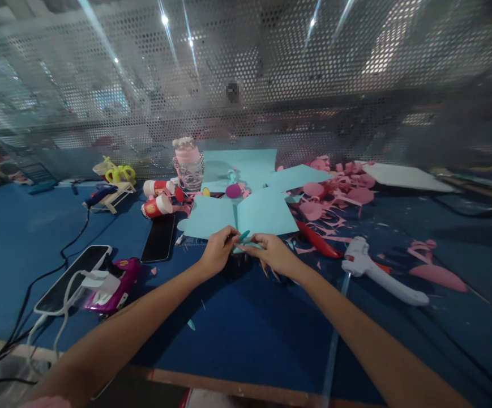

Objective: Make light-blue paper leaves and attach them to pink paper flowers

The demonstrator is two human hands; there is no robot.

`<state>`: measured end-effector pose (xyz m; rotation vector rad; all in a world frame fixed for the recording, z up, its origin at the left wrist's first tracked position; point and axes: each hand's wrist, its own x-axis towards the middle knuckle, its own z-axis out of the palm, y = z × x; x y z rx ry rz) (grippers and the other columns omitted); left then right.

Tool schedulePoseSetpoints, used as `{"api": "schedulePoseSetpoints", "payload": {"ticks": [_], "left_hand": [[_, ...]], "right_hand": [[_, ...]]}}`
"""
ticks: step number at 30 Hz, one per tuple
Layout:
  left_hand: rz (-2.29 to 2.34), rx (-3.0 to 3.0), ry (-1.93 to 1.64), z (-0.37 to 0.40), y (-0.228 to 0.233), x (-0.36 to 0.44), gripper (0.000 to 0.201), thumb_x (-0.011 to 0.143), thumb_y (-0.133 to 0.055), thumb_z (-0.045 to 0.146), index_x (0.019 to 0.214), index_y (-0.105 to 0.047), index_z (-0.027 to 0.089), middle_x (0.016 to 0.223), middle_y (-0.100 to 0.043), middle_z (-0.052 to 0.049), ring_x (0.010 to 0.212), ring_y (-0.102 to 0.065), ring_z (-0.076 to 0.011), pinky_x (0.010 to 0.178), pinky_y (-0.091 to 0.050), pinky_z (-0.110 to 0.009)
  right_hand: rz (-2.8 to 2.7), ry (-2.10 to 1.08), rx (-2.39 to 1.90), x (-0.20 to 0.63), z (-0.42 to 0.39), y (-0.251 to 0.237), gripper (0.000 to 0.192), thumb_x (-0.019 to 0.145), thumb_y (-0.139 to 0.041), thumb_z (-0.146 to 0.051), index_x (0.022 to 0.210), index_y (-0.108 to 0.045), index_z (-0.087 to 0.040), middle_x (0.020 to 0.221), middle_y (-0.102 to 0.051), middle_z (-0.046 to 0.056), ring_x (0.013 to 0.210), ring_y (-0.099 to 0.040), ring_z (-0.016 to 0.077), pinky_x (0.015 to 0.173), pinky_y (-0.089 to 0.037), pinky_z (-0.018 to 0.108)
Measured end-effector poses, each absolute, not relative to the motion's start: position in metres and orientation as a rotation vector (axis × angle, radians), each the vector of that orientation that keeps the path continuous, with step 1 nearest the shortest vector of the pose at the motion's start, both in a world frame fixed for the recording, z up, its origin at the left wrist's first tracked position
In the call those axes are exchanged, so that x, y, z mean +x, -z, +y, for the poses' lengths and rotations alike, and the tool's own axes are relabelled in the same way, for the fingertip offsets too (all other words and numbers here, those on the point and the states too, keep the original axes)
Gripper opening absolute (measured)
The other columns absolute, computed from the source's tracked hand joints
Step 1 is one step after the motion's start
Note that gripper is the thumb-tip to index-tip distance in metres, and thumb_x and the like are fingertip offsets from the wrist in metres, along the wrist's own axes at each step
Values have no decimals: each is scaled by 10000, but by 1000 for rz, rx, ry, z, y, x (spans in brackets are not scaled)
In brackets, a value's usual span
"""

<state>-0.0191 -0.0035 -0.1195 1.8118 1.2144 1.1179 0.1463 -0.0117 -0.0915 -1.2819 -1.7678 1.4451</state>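
Observation:
At the middle of the table, my left hand (217, 251) pinches a small teal paper piece (244, 234) between thumb and fingers. My right hand (276, 255) meets it from the other side, its thumb and forefinger closed on the same piece. Just behind both hands lies a folded light-blue paper sheet (266, 212), its two halves spread apart. A white glue gun (384, 277) with a clear glue stick rests to the right of my right hand. Near it is a long red object (320, 241) whose kind I cannot make out.
Pink paper scraps (326, 187) pile up at the back right, beside a white board (407, 177). To the left are a black phone (158, 238), a white-edged phone (73, 277), a purple toy car (120, 283), red-and-white paper cups (157, 206) and cables. A pink-lidded bottle (188, 164) stands behind.

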Motion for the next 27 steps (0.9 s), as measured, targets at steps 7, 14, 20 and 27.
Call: {"api": "schedulePoseSetpoints", "payload": {"ticks": [7,14,20,27], "left_hand": [[1118,1619,-1192,-7,119,-17,240,799,-482,383,857,-543,157,647,-486,27,512,-428,-75,467,-385,-183],[860,1313,-1232,-9,115,-14,463,764,-436,583,940,-511,161,654,-454,29,500,-476,-85,453,-427,-217],[893,1415,-1105,-8,117,-11,363,679,-630,432,859,-498,146,589,-528,46,492,-507,-80,505,-433,-213],[996,1424,-1132,-5,119,-13,288,654,-651,363,785,-506,151,528,-552,49,442,-514,-88,467,-424,-213]], "right_hand": [[-1729,-1584,-1280,146,-11,94,356,709,-582,-465,868,-532,-150,285,-441,-93,210,-418,98,224,-275,163],[-1688,-1543,-1219,145,-11,94,353,703,-575,-504,784,-517,-165,273,-448,-84,204,-414,100,212,-261,157],[-1671,-1498,-1194,148,-6,99,392,712,-559,-512,880,-542,-158,272,-442,-87,195,-408,103,209,-266,160],[-1636,-1500,-1247,147,-9,96,463,746,-443,-619,863,-517,-177,273,-411,-88,189,-380,97,200,-262,167]]}}
